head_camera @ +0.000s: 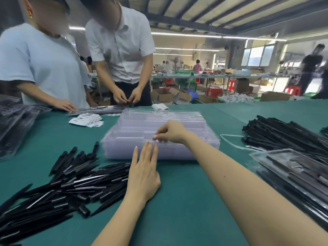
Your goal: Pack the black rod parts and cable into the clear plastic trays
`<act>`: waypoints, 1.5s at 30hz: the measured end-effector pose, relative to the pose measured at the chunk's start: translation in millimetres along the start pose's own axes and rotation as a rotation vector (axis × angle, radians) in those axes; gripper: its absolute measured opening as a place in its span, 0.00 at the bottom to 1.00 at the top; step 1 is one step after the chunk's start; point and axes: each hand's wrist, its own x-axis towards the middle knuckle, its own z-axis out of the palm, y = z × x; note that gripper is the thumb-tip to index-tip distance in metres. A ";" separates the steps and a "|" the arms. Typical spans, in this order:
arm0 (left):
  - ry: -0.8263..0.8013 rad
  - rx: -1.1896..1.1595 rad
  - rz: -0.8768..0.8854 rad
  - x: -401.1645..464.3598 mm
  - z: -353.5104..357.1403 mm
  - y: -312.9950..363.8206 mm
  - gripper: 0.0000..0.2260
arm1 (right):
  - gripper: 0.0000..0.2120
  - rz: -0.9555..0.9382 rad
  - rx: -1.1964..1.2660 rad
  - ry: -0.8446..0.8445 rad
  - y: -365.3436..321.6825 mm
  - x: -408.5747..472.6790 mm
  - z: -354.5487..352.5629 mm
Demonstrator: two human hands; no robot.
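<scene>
A thick stack of clear plastic trays (138,125) stands in the middle of the green table. My right hand (170,132) pinches the near edge of the top tray with curled fingertips. Just below it, my left hand (144,173) lies flat with straight fingers, its tips touching the stack's front edge. A loose heap of black rod parts (58,185) spreads over the table at the left. A second pile of longer black rods (287,137) lies at the right. No cable is clearly visible.
A filled clear tray (298,173) sits at the near right. Bagged black parts (14,125) are piled at the far left. White labels (87,119) lie behind the stack. Two people (122,50) stand across the table, handling parts.
</scene>
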 end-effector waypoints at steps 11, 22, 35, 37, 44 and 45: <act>-0.033 -0.061 -0.115 -6.3 3.3 0.4 0.34 | 0.13 -0.235 -0.623 0.102 -1.3 -19.0 22.1; -0.057 -0.024 -0.086 -5.3 -1.6 0.6 0.34 | 0.13 -0.030 -0.466 0.334 -5.5 -16.1 38.0; -0.063 -0.211 -0.050 8.3 2.8 -9.9 0.39 | 0.14 0.104 -0.228 0.592 -19.9 2.8 0.1; -0.050 -0.237 -0.042 9.0 1.4 -11.0 0.38 | 0.10 0.124 -0.152 0.717 -20.5 9.9 -37.0; -0.088 -0.224 -0.066 13.2 -10.4 -9.8 0.43 | 0.11 -0.086 -0.070 0.683 -15.8 -23.4 -42.9; -0.100 -0.188 -0.062 14.9 -12.8 -10.6 0.43 | 0.11 -0.120 -0.078 0.774 -20.7 -32.7 -38.0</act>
